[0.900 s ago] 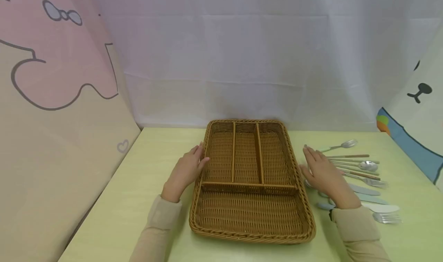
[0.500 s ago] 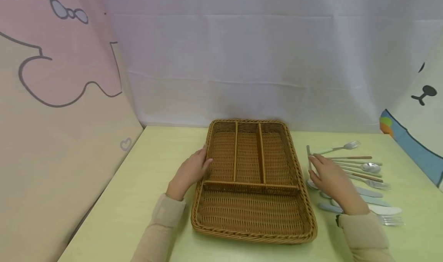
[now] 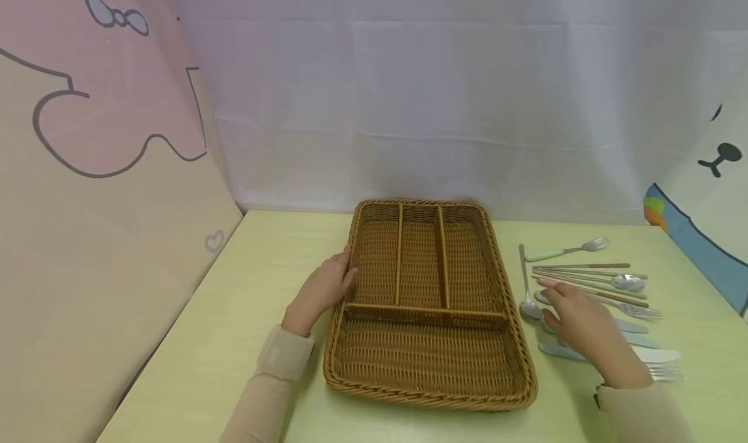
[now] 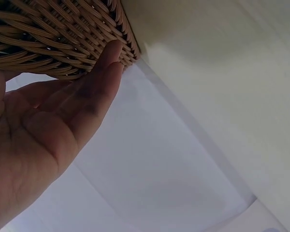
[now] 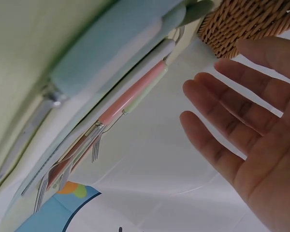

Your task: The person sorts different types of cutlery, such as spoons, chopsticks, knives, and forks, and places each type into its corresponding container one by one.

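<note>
Left hand (image 3: 318,290): rested at the left side of the wicker basket (image 3: 432,365); its fingers were extended close together against the outer wall, thumb beside the rim.
Right hand (image 3: 584,323): hung over the knives (image 3: 657,356); its fingers were slightly spread, and in the right wrist view they stood apart from the handles.
Wicker basket: lay flat on the yellow-green table (image 3: 263,261), between the 2 hands; 3 narrow compartments filled its far part; 1 wide compartment filled its near part.
Long spoon (image 3: 530,310): lay just beside the basket's right side; its bowl pointed toward the person.
Other cutlery: a green-handled fork (image 3: 545,256) lay farthest back; chopsticks (image 3: 584,266) and a second spoon (image 3: 628,282) came next; a pink-handled fork (image 5: 133,94) lay among the rest.
Backdrop: white cloth (image 3: 380,105) hung behind the table.
</note>
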Demonstrator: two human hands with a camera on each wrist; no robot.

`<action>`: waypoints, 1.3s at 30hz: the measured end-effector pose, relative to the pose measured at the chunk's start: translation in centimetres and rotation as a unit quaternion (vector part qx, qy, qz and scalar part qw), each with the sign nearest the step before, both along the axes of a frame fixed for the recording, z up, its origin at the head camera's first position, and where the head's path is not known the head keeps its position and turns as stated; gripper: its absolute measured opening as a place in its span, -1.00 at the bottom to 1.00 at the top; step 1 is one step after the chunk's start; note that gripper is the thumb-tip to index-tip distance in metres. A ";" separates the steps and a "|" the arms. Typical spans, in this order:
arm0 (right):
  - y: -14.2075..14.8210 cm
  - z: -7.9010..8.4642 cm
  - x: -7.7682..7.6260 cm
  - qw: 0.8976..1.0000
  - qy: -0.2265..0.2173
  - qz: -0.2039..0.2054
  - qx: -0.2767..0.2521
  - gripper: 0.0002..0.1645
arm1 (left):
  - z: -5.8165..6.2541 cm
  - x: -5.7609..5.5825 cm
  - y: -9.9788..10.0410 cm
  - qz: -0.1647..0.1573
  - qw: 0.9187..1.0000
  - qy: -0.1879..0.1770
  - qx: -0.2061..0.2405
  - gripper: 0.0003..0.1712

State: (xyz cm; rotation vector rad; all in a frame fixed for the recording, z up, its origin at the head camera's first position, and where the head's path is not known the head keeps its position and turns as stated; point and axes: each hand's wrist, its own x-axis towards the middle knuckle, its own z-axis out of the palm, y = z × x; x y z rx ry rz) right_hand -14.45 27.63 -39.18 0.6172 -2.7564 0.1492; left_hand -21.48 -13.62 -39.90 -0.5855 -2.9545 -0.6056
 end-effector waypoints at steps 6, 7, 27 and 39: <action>0.3 -0.3 1.3 0.998 -0.059 -0.024 0.021 -0.75 | -0.1 -0.2 0.1 0.008 1.000 -0.005 0.000 -0.37; 0.4 -0.4 1.5 0.997 -0.066 -0.025 0.025 -0.78 | -0.1 -0.2 0.0 0.009 1.000 -0.005 0.000 -0.37; 1.5 -2.1 3.6 0.995 -0.084 0.011 0.049 -0.72 | -0.1 -0.2 0.0 0.006 1.000 -0.013 0.017 -0.37; 1.6 -2.4 3.7 0.994 -0.098 0.011 0.055 -0.69 | -0.2 -0.2 0.0 -0.002 0.999 -0.019 0.029 -0.37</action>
